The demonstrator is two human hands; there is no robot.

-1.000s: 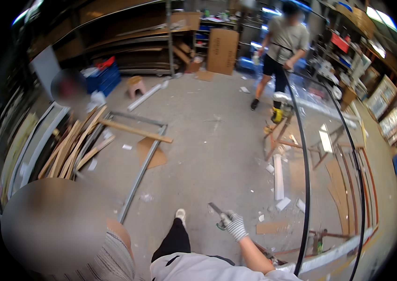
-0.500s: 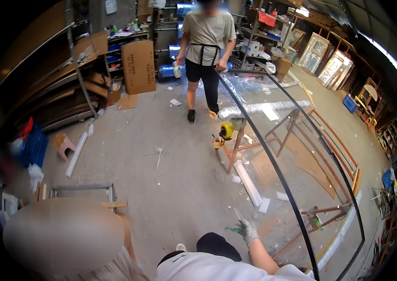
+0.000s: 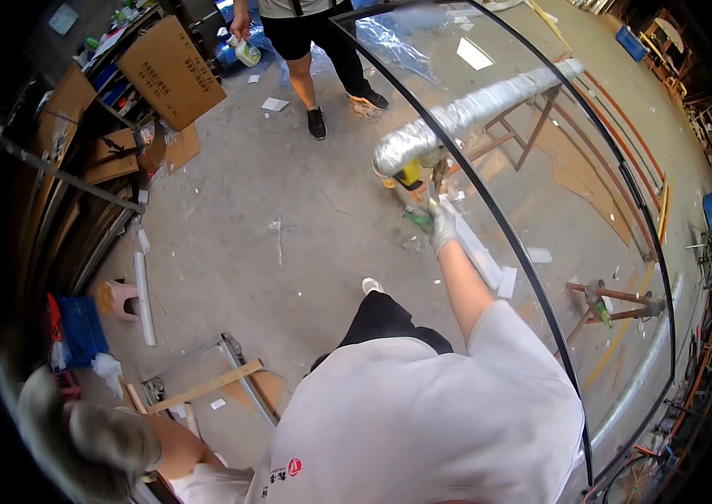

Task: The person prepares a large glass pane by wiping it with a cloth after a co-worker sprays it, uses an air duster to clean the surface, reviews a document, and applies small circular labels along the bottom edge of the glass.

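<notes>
My right hand (image 3: pixel 442 228), in a pale glove, reaches forward on a bare forearm. Its fingers are closed on a slim tool with a green part (image 3: pixel 416 218); its exact kind is unclear. Just beyond the hand is a yellow and black object (image 3: pixel 409 176), below the end of a silver-wrapped support bar (image 3: pixel 473 113). A large clear pane with a black edge (image 3: pixel 490 197) lies over the supports, right of my hand. My left hand (image 3: pixel 91 433), gloved and smeared by motion, is raised at the lower left, close to the camera; its fingers cannot be made out.
A co-worker (image 3: pixel 314 50) stands across the floor, holding a spray bottle (image 3: pixel 247 52). Cardboard (image 3: pixel 173 74) and racked sheets line the left. A blue crate (image 3: pixel 79 329), a pink stool (image 3: pixel 121 300) and a wooden strip (image 3: pixel 205 386) sit lower left. White foam strips (image 3: pixel 472 244) lie under the pane.
My right hand has moved forward with the slim tool, closer to the yellow object and the bar's end. My view has tilted down, and the blurred glove at lower left is plainer.
</notes>
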